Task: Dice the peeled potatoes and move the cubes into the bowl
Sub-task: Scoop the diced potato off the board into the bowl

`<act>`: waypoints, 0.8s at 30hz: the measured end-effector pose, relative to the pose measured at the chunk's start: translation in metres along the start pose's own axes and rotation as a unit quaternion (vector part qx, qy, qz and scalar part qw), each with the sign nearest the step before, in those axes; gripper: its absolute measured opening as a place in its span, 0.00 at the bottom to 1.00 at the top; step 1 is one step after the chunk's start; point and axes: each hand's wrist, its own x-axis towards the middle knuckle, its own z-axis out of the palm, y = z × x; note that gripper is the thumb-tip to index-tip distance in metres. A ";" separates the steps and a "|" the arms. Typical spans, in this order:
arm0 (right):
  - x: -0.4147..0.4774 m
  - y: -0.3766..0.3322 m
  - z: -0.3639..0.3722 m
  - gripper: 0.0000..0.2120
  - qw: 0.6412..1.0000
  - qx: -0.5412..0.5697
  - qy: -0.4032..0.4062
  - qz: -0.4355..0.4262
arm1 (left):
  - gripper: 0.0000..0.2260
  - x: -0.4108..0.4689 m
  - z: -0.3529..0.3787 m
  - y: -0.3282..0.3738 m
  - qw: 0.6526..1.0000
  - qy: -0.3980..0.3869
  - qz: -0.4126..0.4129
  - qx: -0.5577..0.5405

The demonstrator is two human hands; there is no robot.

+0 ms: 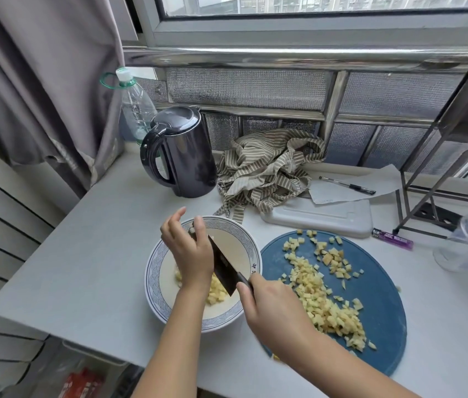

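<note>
Over bowl (152,268): right hand (273,308) grips knife (222,262), left hand (192,254) flat against it; rim reads "中".

Beyond the grip of the right hand (273,308), the dark metal knife (222,264) looked matt; below it the blue-rimmed white ceramic bowl (152,271) gleamed glossy and smooth.

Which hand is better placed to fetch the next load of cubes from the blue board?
Right. The right hand grips the dark cleaver right beside the round blue cutting board holding the potato cubes; the left hand is across over the blue-rimmed white bowl.
</note>
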 end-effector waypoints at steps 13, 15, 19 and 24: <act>-0.008 0.030 -0.035 0.14 0.991 -0.118 -0.050 -0.032 | 0.10 0.035 -0.027 -0.021 0.988 -0.046 -0.056 0.136; -0.002 0.030 -0.043 0.13 0.983 -0.169 -0.051 -0.056 | 0.12 0.037 -0.034 -0.002 0.983 -0.091 0.001 0.157; 0.010 0.028 -0.056 0.14 0.953 -0.264 -0.014 -0.148 | 0.17 0.034 -0.033 0.022 0.934 -0.289 0.097 0.186; 0.025 0.034 -0.048 0.20 0.911 -0.340 0.092 -0.214 | 0.32 0.017 -0.025 0.016 0.845 -0.453 0.105 0.264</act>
